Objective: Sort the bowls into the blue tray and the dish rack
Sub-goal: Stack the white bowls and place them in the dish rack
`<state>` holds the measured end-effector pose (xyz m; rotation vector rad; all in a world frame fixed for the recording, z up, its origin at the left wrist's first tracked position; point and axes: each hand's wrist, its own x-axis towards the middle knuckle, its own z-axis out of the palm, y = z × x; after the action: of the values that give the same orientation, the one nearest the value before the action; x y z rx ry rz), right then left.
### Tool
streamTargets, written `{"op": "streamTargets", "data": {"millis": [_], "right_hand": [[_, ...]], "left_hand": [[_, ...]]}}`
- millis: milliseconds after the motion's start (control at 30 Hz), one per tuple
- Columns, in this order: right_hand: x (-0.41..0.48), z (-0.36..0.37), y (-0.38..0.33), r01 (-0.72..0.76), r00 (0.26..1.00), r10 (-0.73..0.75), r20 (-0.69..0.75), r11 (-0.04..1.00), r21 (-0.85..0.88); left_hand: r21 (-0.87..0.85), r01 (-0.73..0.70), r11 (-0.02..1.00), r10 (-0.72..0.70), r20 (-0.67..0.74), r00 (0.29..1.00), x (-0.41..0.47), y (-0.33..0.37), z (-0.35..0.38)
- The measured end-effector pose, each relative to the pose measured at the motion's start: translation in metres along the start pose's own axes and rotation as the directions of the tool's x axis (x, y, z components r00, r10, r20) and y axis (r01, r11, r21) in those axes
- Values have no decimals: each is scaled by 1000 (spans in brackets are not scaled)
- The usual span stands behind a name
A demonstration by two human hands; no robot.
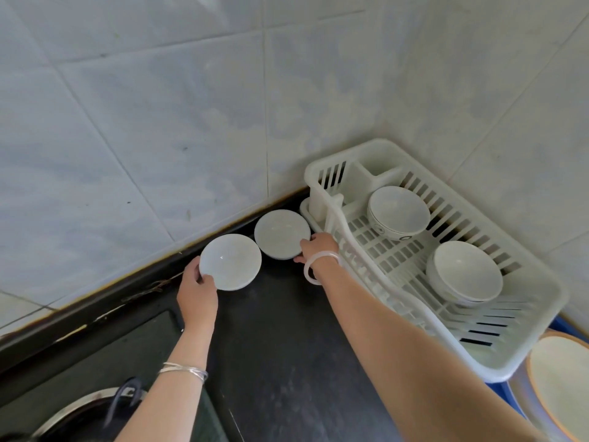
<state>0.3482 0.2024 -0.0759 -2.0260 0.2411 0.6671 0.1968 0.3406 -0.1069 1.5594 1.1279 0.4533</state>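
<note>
Two white bowls stand on the black counter by the tiled wall. My left hand [197,291] grips the near-left rim of the left bowl [230,261]. My right hand [317,247] holds the right rim of the other bowl [280,233], next to the white dish rack [446,333]. Inside the rack lie two white bowls, one at the back [398,212] and one nearer [465,271]. A corner of the blue tray [502,389] shows under the rack at the lower right, with an orange-rimmed bowl [561,384] on it.
A stove top with a dark pan [95,409] fills the lower left. Tiled walls [159,106] close in behind the bowls and the rack, forming a corner. The black counter [280,346] runs between the stove and the rack.
</note>
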Motion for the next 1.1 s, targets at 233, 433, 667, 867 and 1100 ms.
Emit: {"op": "streamTargets", "data": {"millis": [233,433,667,867,1100], "right_hand": [[-27,-1,-9,129,990,-116,-85,980,155],[-54,13,-27,223,975,-223,12,975,-10],[-63,33,-30,193,981,-186,57,964,-183],[-60,42,-25,198,980,-184,79,940,-277],[-54,43,-22,187,981,-162,110,943,-277]], "left_hand": [[-205,58,977,-39,97,994,1,0,-7],[-343,140,929,-99,136,986,2,6,-10],[-413,233,881,-193,136,972,3,6,-14],[-300,194,934,-157,143,977,5,5,-14],[-274,220,936,-189,138,972,7,7,-16]]}}
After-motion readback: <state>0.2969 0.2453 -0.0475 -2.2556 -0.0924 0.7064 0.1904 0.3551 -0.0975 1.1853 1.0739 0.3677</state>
